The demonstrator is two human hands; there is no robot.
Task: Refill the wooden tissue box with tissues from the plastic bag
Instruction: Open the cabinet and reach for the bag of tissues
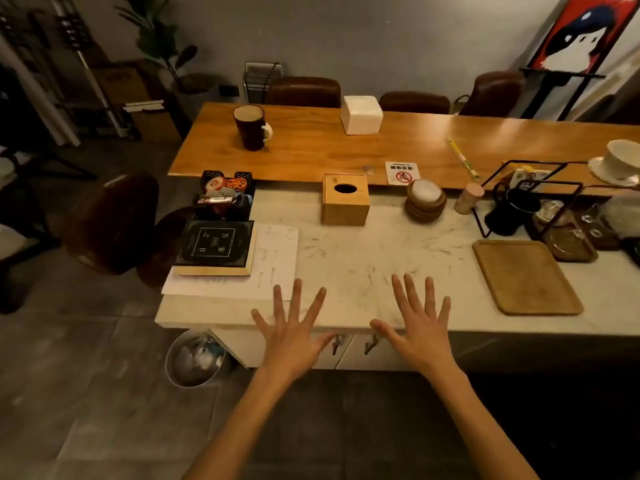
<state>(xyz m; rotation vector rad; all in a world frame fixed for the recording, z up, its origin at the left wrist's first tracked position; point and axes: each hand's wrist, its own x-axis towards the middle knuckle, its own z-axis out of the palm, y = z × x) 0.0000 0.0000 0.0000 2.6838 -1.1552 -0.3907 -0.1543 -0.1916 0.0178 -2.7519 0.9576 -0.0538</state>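
While my L hand (291, 336) & R hand (420, 332) hover spread, gripping nothing, over marble counter (363, 244) near edge, wooden tissue box (344, 204) sits at far edge; white tissue pack (361, 115) beyond on wood table (311, 147). Red-circle sticker (401, 173) txt unreadable.

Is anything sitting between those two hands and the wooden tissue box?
Nothing visible does. Only bare marble counter lies between the left hand, the right hand and the box. The book lies off to the left and the tray off to the right, both clear of a straight reach.
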